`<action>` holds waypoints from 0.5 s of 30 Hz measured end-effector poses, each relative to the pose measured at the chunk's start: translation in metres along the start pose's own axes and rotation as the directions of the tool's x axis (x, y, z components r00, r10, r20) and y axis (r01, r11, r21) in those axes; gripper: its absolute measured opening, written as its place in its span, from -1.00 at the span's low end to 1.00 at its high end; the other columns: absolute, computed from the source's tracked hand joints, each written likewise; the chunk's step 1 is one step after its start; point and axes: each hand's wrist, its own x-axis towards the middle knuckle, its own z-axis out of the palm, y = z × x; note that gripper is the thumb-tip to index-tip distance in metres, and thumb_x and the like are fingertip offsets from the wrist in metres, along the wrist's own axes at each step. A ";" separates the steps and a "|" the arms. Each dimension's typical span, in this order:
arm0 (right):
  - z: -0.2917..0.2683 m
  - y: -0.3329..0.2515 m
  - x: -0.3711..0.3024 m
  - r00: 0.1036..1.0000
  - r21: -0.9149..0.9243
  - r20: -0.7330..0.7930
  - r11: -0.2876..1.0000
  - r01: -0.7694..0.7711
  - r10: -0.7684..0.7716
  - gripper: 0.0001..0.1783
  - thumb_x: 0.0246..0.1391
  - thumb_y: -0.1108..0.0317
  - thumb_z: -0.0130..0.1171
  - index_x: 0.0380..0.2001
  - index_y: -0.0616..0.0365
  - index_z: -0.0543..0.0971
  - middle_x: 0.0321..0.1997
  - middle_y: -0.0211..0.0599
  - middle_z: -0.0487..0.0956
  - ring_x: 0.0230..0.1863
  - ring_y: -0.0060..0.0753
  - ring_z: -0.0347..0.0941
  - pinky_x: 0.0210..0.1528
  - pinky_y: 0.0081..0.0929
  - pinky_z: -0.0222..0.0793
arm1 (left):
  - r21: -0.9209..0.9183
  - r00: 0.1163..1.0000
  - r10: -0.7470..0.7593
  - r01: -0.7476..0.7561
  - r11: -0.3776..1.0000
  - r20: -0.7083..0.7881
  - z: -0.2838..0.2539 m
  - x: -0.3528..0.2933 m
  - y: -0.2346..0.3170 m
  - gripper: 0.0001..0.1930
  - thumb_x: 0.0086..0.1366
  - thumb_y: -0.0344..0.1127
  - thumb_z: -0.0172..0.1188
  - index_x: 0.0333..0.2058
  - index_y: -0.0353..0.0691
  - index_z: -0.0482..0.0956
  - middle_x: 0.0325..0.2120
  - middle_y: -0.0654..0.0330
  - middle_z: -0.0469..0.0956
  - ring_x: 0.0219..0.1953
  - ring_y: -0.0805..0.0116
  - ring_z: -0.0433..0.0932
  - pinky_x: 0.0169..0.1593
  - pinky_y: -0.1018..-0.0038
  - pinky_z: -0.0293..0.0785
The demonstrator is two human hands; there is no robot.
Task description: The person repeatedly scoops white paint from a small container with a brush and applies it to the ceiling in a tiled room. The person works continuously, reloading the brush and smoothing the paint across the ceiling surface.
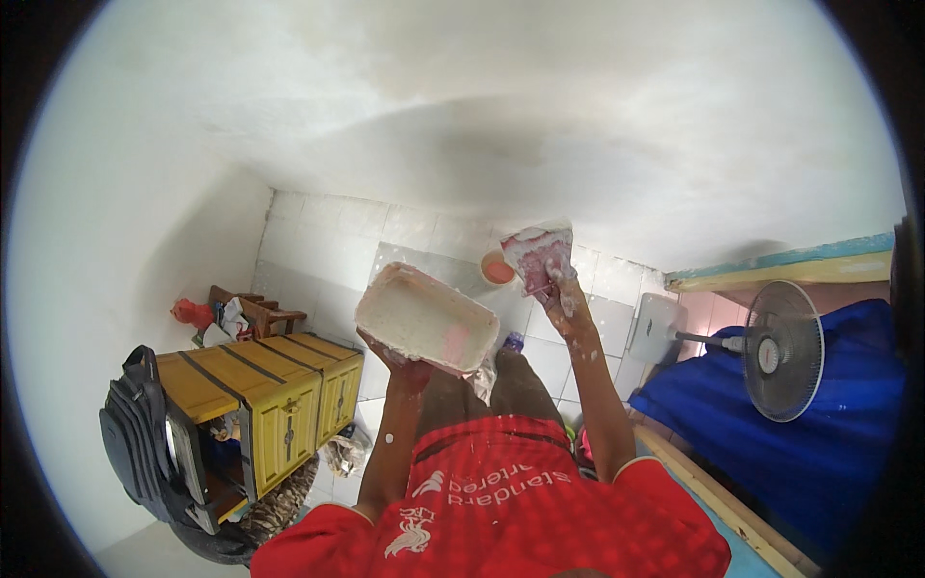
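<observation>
My left hand (409,370) grips a rectangular tub (416,354) from below at its near side. Inside the tub lies pale white putty (424,306), with a pinkish patch near one corner. In my right hand (562,295) is a reddish putty scraper (536,258), its broad blade pointing up and smeared with white putty. The scraper is to the right of the tub, apart from it. Beyond both hands stands a white wall (540,144) with greyish patches; whether the blade touches it, I cannot tell. White splashes mark my right hand and forearm.
An orange-rimmed cup (497,269) stands on the tiled floor (328,231). At left are a yellow cabinet (284,429), a dark backpack (135,433) and a wooden stool (265,313). A standing fan (782,352) and blue sheet (838,443) occupy the right, near a wooden edge (713,491).
</observation>
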 end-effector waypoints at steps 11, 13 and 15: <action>0.056 0.114 0.183 0.998 -0.036 0.020 0.998 0.055 -0.054 -0.64 0.26 0.18 0.06 0.07 0.00 0.37 0.00 -0.39 0.48 0.02 -0.40 0.45 0.11 -0.36 0.42 | -0.120 0.982 -0.190 0.187 0.975 -0.015 -0.126 0.118 0.039 -0.24 0.14 0.16 0.20 0.20 -0.09 0.16 0.10 0.09 0.27 0.14 0.15 0.29 0.19 0.11 0.25; 0.070 0.129 0.226 0.991 -0.136 -0.054 0.984 0.112 -0.120 -0.60 0.27 0.12 0.02 0.08 0.07 0.37 -0.01 -0.33 0.50 0.01 -0.39 0.47 0.13 -0.37 0.38 | -0.118 0.976 -0.218 0.216 0.969 -0.005 -0.146 0.140 0.051 -0.24 0.14 0.16 0.19 0.20 -0.09 0.16 0.10 0.09 0.27 0.14 0.15 0.29 0.19 0.11 0.25; 0.082 0.139 0.263 0.984 -0.085 -0.022 0.981 0.175 -0.178 -0.64 0.28 0.17 -0.01 0.07 0.07 0.38 -0.01 -0.33 0.50 0.01 -0.40 0.47 0.13 -0.36 0.38 | -0.109 0.970 -0.242 0.241 0.964 0.005 -0.163 0.160 0.063 -0.24 0.14 0.17 0.19 0.20 -0.09 0.16 0.10 0.09 0.27 0.14 0.15 0.29 0.19 0.11 0.25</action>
